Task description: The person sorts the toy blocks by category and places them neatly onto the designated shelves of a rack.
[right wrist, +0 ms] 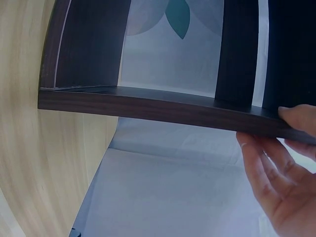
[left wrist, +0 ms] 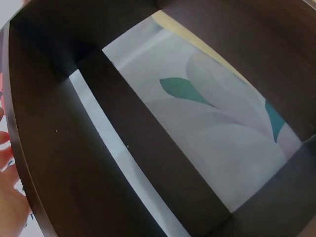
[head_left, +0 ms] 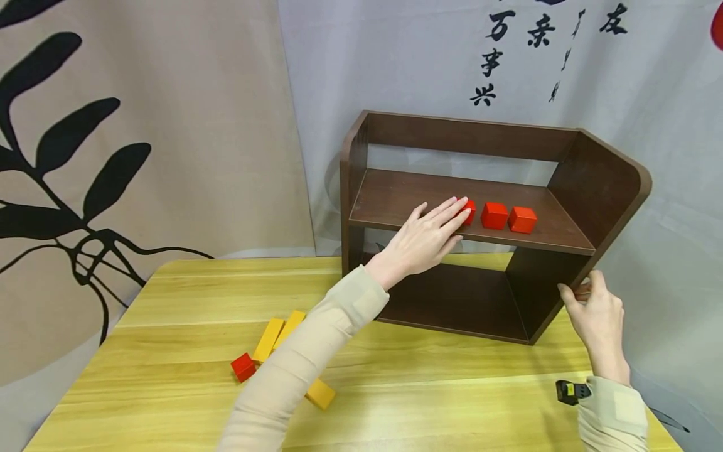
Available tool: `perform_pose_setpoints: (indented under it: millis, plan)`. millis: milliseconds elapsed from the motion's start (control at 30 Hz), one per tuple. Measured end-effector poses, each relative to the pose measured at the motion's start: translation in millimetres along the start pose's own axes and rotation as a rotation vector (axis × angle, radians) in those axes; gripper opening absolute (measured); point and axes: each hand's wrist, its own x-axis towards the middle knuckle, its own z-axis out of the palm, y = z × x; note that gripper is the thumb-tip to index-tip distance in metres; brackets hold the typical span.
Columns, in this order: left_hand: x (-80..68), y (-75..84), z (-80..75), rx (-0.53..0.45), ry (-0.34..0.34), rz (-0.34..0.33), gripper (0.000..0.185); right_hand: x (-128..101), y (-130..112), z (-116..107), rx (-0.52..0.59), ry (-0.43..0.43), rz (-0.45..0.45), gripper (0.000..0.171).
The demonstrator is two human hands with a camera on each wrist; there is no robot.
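Observation:
A dark brown two-tier wooden shelf (head_left: 452, 188) stands at the back of the table. On its upper board are red blocks in a row: one partly covered by fingers, a middle red block (head_left: 494, 215) and a right-hand red block (head_left: 522, 220). My left hand (head_left: 420, 242) reaches over that board's front edge, fingers extended and touching the leftmost red block (head_left: 469, 212). With thumb inside and fingers outside, my right hand (head_left: 599, 314) grips the shelf's right side panel (right wrist: 173, 111). The left wrist view shows mostly the shelf's inside, with fingertips (left wrist: 6, 158) at its left edge.
Left of the shelf, another red block (head_left: 243, 367) lies on the wooden table (head_left: 169, 320) beside several yellow blocks (head_left: 268, 339), partly hidden by my left sleeve. A yellow block (head_left: 320, 394) shows past the forearm. Printed curtains (head_left: 226, 125) hang behind the table.

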Motion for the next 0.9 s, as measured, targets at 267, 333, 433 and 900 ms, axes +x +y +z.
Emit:
perform_pose_setpoints:
  millis: [267, 333, 433, 900]
  plan:
    - [6.4, -1.1, 1.0, -0.038, -0.012, 0.021, 0.05, -0.3, 0.1, 0.5, 0.001, 0.002, 0.003, 0.026]
    - [7.0, -1.3, 1.2, -0.041, -0.007, 0.028, 0.049, -0.2, 0.2, 0.6, 0.003, 0.005, 0.001, 0.025]
    - [7.2, -1.6, 0.8, -0.044, 0.005, 0.039, 0.049, 0.1, 0.9, 0.9, 0.002, 0.006, -0.001, 0.025]
    - [4.4, -4.0, -0.3, -0.094, 0.092, 0.075, 0.043, -0.2, 1.5, 1.2, -0.001, -0.002, 0.003, 0.025]
